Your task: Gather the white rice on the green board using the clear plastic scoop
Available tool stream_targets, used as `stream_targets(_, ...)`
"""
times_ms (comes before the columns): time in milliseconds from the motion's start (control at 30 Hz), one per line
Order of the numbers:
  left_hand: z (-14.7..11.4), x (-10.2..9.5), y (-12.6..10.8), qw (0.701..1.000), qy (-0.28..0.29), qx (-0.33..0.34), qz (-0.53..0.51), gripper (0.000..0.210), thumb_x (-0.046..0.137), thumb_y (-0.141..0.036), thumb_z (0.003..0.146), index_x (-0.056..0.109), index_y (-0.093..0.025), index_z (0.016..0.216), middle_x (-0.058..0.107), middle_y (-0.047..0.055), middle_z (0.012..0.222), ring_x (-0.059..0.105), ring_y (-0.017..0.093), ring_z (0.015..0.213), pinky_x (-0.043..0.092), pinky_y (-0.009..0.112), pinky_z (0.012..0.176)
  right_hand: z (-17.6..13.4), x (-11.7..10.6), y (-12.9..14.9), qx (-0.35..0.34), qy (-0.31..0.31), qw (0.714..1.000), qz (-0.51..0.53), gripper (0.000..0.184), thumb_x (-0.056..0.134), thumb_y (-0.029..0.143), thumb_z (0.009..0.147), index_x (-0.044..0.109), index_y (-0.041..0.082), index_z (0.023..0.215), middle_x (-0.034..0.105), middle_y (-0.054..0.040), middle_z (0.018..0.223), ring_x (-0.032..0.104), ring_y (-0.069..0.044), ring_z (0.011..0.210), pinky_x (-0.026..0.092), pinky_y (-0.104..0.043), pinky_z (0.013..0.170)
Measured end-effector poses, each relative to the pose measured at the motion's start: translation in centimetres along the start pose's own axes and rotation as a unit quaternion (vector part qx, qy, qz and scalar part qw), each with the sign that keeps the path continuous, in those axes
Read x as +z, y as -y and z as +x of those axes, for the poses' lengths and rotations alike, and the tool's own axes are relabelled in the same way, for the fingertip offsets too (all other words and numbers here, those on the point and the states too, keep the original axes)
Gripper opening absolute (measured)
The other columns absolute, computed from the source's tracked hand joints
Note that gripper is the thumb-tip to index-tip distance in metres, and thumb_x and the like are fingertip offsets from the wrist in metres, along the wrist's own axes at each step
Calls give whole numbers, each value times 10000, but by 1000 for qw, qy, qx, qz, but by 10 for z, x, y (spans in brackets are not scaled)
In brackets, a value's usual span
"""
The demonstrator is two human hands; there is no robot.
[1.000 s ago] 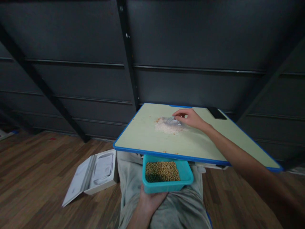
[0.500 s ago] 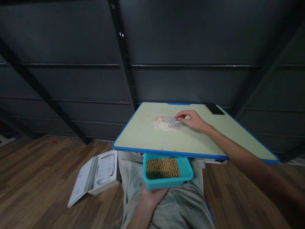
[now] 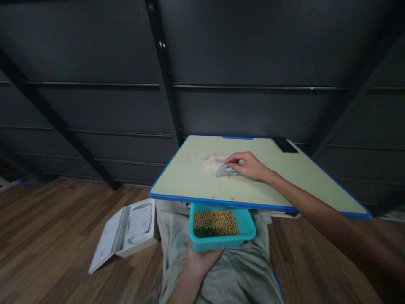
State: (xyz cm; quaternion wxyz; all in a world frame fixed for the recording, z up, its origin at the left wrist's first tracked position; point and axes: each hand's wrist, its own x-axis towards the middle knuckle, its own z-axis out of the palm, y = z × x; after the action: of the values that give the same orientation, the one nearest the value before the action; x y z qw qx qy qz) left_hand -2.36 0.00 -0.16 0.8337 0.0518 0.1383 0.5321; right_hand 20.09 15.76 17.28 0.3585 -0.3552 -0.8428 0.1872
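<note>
My right hand (image 3: 248, 165) pinches a clear protractor (image 3: 225, 170) by its edge, over the table. The protractor stands tilted at the near side of a spread of pale, rice-like grains (image 3: 211, 164). A few orange-brown bits lie among the grains. Below the table's front edge, my left hand (image 3: 202, 258) grips a turquoise plastic tray (image 3: 218, 243) from underneath, its fingers partly hidden by the tray. Dried peas or beans (image 3: 218, 223), greenish at the left and tan toward the right, lie in the tray. The tray's right end shows bare plastic.
The pale green table (image 3: 186, 181) has a blue rim. A black phone (image 3: 285, 145) lies at its far right corner. On the wooden floor at the left, a white box (image 3: 139, 249) stands with its lid folded out. A dark panelled wall (image 3: 253, 109) rises behind the table.
My right hand has moved the protractor left and toward me, along the near side of the grains. The left hand and the tray stay nearly where they were.
</note>
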Motion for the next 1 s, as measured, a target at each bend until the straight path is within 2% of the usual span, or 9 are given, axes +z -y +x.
stream_targets(200,1,1,-1,999,-11,-27,-19,335,499,-320,985,773,-308,1177,819,40,1132,708,307,1171,455,584,1144,-1,3,1,-5,-11,1000,5,189,649,234,903,799,200,1013,793,-58,957,690,-183,822,515,-322,780)
stream_targets(467,2,-7,0,999,-3,-20,-26,309,524,-313,978,799,-268,1112,802,59,1188,688,315,1213,438,578,1163,-2,6,7,-7,7,999,33,175,673,218,887,798,178,1003,784,-65,904,682,-173,779,519,-326,745)
stream_targets(633,0,-2,-1,999,-27,-24,-15,351,525,-319,972,738,-282,1248,806,67,1177,711,306,1173,457,587,1145,-3,6,14,-13,14,999,37,183,681,253,898,803,177,1010,785,-68,899,679,-170,769,520,-322,732)
stream_targets(767,-1,4,-1,998,-58,-32,-1,444,513,-290,962,642,-291,1386,752,93,1304,675,317,1245,466,589,1139,-4,9,17,-24,20,999,42,187,686,261,898,803,175,1016,785,-65,904,678,-166,770,524,-319,740)
stream_targets(1000,2,-3,1,999,-36,-14,-23,489,456,-253,969,595,-331,1431,713,62,1377,604,331,1346,416,631,1172,-2,8,16,-42,-21,999,-2,188,650,240,918,801,192,1019,793,-67,973,685,-177,818,519,-331,761)
